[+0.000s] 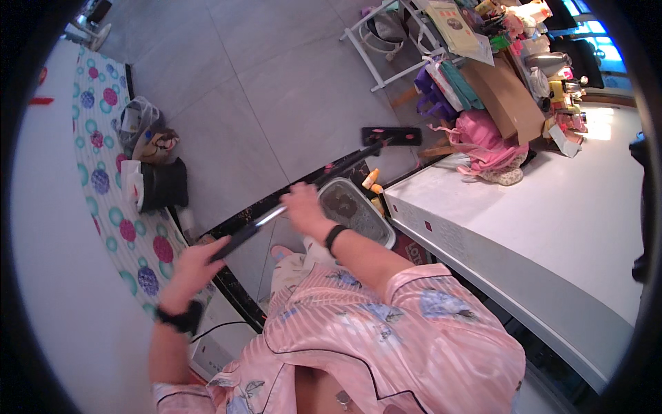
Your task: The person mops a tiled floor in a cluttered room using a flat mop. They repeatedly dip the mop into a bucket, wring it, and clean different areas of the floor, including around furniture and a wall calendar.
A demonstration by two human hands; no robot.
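Note:
A long-handled floor tool, a broom or mop, slants across the view with its black grip [238,242] low on the left. My left hand [192,274], with a black watch on its wrist, is closed around the grip's end. Farther along the shaft, my right hand [304,208] holds it near a shiny metal section. The tool's flat black head [391,136] has pink patches and is over the grey tile floor beyond a dark stone threshold [248,211]. Just right of my right hand stands a pale-rimmed plastic tub [384,235] with murky grey water or residue inside.
Small yellow-orange bottles [371,178] stand beside the tub. A white counter [558,207] runs along the right, with a pink bag [481,137] at its far end. Bags [164,183] lie by the dotted curtain [101,181] on the left. A white metal rack [370,67] stands farther off.

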